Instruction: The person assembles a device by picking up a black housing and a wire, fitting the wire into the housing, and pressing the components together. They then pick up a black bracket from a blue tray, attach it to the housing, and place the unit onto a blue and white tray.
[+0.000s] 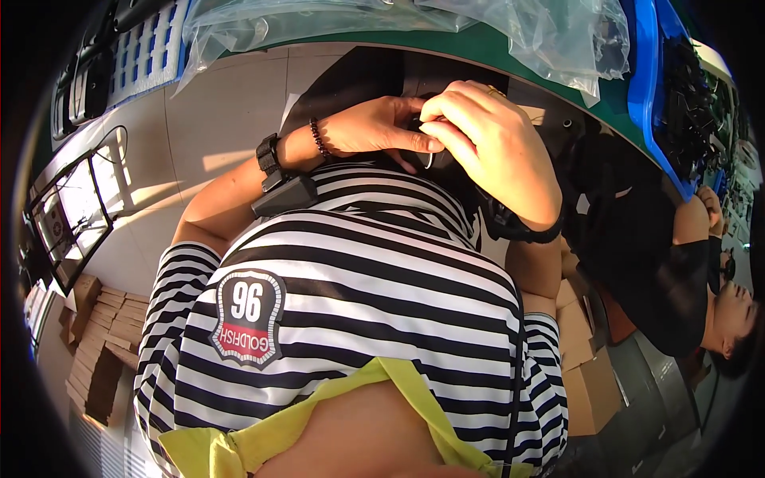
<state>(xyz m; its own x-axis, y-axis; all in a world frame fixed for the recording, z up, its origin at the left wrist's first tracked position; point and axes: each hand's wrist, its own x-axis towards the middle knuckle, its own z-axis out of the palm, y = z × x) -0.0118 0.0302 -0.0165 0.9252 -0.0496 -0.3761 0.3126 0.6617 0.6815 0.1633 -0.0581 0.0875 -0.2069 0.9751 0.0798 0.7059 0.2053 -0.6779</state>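
both hands meet close over the lap, just above the striped shirt (pixel 358 271), so the small work sits near the eyes: the left hand (pixel 374 127) steadies a dark part (pixel 422 84) from the side while the right hand (pixel 494 147) comes over it from above. the right fingers (pixel 446 119) are pinched together on a thin pale wire loop (pixel 430 159) beside the left thumb, and the left fingers curl shut on the dark part. the green table (pixel 494 48) with clear bags (pixel 550 32) lies just beyond, within reach.

Open tiled floor (pixel 215 111) left; plastic bags (pixel 526 32) and green table edge (pixel 478 48) crowding ahead.
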